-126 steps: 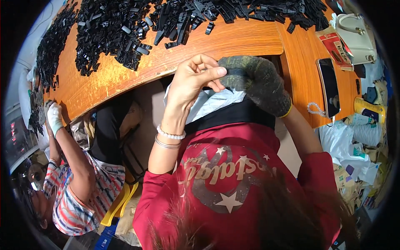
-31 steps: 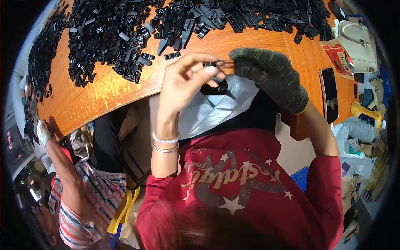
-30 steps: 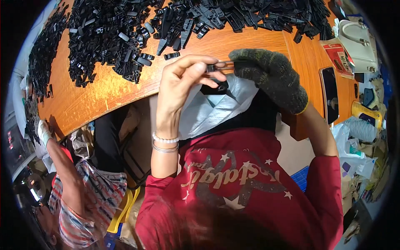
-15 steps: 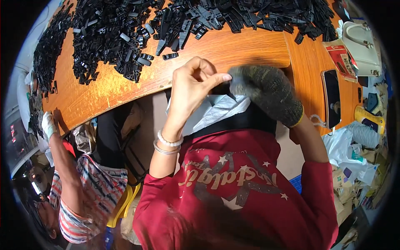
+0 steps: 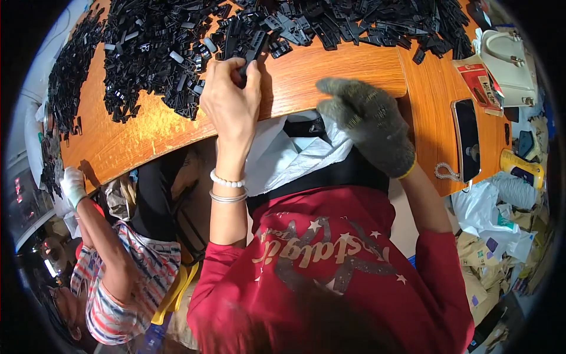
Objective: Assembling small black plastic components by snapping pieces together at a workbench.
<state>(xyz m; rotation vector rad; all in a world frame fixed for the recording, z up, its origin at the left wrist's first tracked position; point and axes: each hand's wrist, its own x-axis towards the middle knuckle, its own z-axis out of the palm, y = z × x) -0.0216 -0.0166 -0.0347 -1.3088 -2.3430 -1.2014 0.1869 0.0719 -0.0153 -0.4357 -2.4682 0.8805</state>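
Note:
At the near edge of a heap of black plastic parts [image 5: 306,26], my bare left hand [image 5: 231,97] pinches a long black plastic part [image 5: 253,54] between thumb and fingers. White beads and a silver bangle circle that wrist. My right hand [image 5: 371,127], in a dark knitted glove, hovers near the table's front edge with its fingers stretched out and nothing visible in them. Below and between the hands, a white plastic bag [image 5: 277,162] lies open on my lap. Something black [image 5: 305,125] shows in its mouth.
More black parts [image 5: 147,53] are heaped to the left on the wooden table [image 5: 330,65]. At right lie a phone [image 5: 469,141], a red packet [image 5: 476,82] and a white handbag [image 5: 508,65]. A co-worker's gloved hand [image 5: 73,186] rests at the table's left edge.
My left hand has moved forward and left from above the lap to the heap, and now grips a part. The right hand has drawn apart from it and spread its fingers.

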